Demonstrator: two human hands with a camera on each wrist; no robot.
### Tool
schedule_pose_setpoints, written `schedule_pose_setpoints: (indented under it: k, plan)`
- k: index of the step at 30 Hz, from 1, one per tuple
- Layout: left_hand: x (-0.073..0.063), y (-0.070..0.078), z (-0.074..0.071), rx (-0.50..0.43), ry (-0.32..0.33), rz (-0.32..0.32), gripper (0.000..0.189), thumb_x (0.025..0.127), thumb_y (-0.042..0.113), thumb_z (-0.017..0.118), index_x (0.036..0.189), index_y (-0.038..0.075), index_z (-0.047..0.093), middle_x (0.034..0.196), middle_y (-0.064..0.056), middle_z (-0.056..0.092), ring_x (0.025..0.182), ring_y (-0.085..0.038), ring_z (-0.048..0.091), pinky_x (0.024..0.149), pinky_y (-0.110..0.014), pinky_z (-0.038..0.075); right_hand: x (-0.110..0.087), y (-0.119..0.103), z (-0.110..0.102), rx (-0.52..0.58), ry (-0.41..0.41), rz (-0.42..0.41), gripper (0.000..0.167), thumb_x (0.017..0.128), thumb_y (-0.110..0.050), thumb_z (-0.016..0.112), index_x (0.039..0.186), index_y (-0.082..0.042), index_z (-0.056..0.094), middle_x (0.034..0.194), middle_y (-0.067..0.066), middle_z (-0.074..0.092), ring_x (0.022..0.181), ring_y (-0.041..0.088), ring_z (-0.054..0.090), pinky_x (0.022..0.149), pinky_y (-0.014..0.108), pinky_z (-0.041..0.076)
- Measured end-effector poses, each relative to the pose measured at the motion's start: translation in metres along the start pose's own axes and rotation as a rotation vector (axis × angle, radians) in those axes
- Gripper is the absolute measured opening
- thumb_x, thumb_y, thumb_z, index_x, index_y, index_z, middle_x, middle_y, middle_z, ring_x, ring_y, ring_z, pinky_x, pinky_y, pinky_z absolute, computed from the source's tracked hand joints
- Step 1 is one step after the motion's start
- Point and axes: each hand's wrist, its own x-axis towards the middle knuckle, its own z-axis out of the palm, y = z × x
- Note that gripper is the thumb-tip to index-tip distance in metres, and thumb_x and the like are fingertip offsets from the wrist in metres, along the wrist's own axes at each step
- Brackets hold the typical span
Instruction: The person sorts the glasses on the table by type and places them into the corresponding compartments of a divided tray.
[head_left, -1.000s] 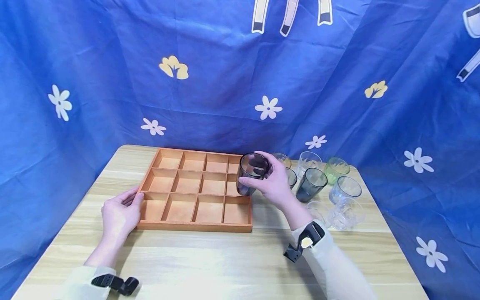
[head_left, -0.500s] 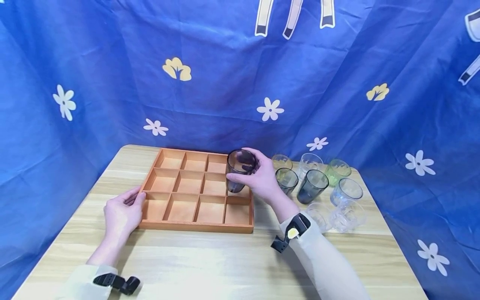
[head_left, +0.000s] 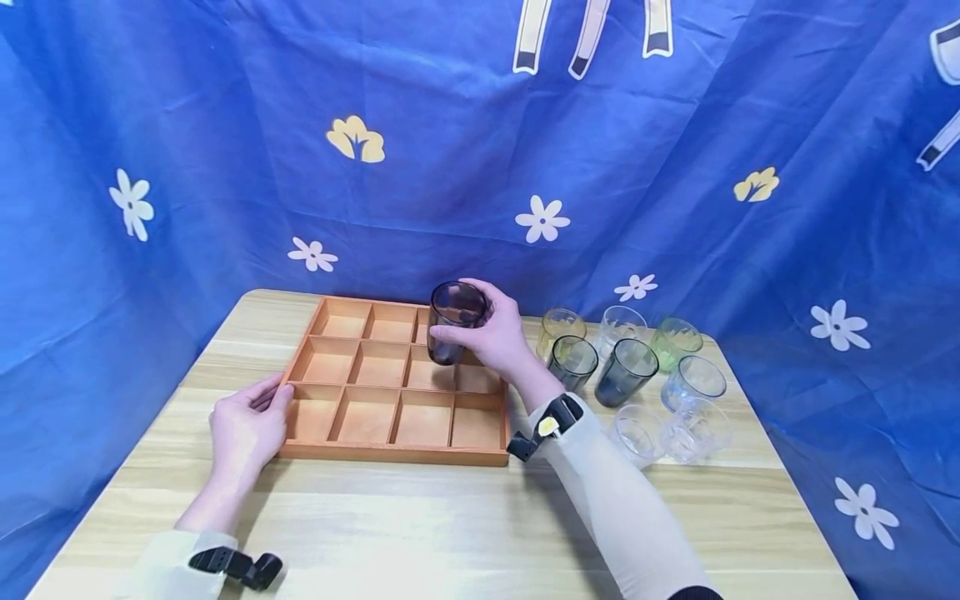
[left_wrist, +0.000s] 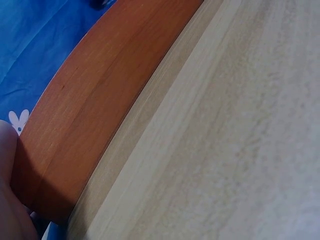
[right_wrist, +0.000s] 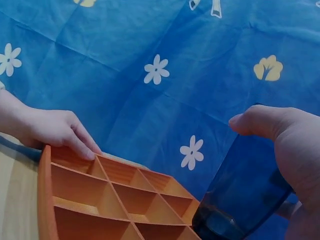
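Note:
A dark tinted drinking glass point(head_left: 446, 353) is held upright by my right hand point(head_left: 498, 333), thumb on its near side and fingers behind. It hangs over the back right part of an orange-brown wooden tray point(head_left: 390, 454) divided into square compartments. In the right wrist view the glass point(right_wrist: 237, 187) tilts across the tray's far corner, its base low in that view. My left hand point(head_left: 251, 421) grips the tray's left wall, with the thumb over the top edge. The left wrist view shows the tray's outer side point(left_wrist: 95, 105) and only part of that hand.
Several glasses stand right of the tray: a yellowish one point(head_left: 561, 320), two dark grey ones point(head_left: 626, 375), a green one point(head_left: 675, 342), a pale blue one point(head_left: 692, 382) and clear ones point(head_left: 688, 437). A blue patterned curtain point(head_left: 420, 167) hangs behind the wooden table point(head_left: 390, 533).
My right hand has carried the dark glass leftward and slightly back, from the tray's right side to over its back right compartments. My left hand keeps its hold on the tray.

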Motion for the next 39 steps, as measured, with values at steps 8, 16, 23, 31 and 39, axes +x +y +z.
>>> schedule_pose_setpoints:
  k: [8,16,23,31,39]
  plan:
    - [0.000,-0.001,0.001,-0.005,0.015,0.033,0.032,0.102,0.018,0.071,0.128,-0.001,0.075,0.119,-0.021,0.073,0.086,0.018,0.060,0.073,-0.002,0.049,0.025,0.008,0.010,-0.048,0.024,-0.016,0.070,0.075,0.002,0.095,0.137,-0.005,0.064,0.128,0.017,0.070,0.121,0.038,0.066,0.103,0.046,0.056]
    - [0.000,0.000,0.000,0.002,0.017,0.024,0.033,0.103,0.019,0.070,0.130,0.001,0.074,0.120,-0.019,0.073,0.090,0.017,0.061,0.075,-0.002,0.049,0.046,0.015,0.022,-0.077,0.039,0.012,0.068,0.077,-0.003,0.096,0.137,-0.009,0.065,0.126,0.007,0.072,0.119,0.027,0.068,0.098,0.033,0.058]
    - [-0.001,0.002,0.000,-0.006,0.003,-0.001,0.034,0.103,0.020,0.070,0.131,0.001,0.074,0.122,-0.019,0.072,0.094,0.011,0.064,0.077,-0.003,0.050,0.059,0.022,0.032,-0.040,0.056,0.042,0.073,0.077,-0.003,0.096,0.142,-0.005,0.061,0.129,0.009,0.071,0.123,0.031,0.066,0.098,0.030,0.058]
    - [0.000,0.002,0.000,-0.009,0.001,-0.026,0.034,0.103,0.021,0.070,0.132,0.003,0.073,0.124,-0.018,0.072,0.099,0.004,0.068,0.078,-0.004,0.051,0.072,0.026,0.044,-0.037,0.047,0.056,0.073,0.078,-0.007,0.096,0.142,-0.008,0.061,0.137,0.018,0.066,0.126,0.029,0.065,0.099,0.027,0.057]
    - [-0.001,0.002,0.002,-0.005,-0.002,-0.035,0.035,0.104,0.022,0.070,0.133,0.003,0.073,0.125,-0.018,0.072,0.101,0.002,0.068,0.078,-0.004,0.051,0.077,0.033,0.054,-0.088,0.058,0.050,0.076,0.078,-0.012,0.097,0.144,-0.008,0.060,0.135,0.013,0.068,0.124,0.024,0.065,0.097,0.023,0.055]
